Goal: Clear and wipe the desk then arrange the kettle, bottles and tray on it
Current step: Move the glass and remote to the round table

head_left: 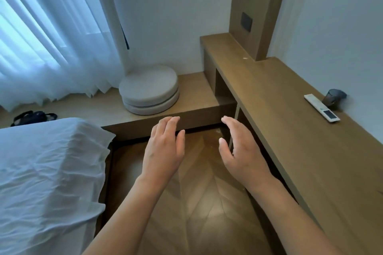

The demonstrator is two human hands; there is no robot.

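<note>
A long wooden desk [279,109] runs along the right wall. On it lie a white remote control [321,107] and a small dark glass [332,98] by the wall. My left hand [163,149] and my right hand [240,151] are held out in front of me over the wooden floor, left of the desk, fingers straight and palms facing each other. Both hold nothing. No kettle, bottle or tray is in view.
A bed with a white sheet [47,182] fills the left. Two stacked round cushions [149,89] sit on a low wooden platform [192,97] under sheer curtains [51,37]. A dark bag [33,117] lies on the platform. A wooden column with a dark switch panel [246,21] rises from the desk.
</note>
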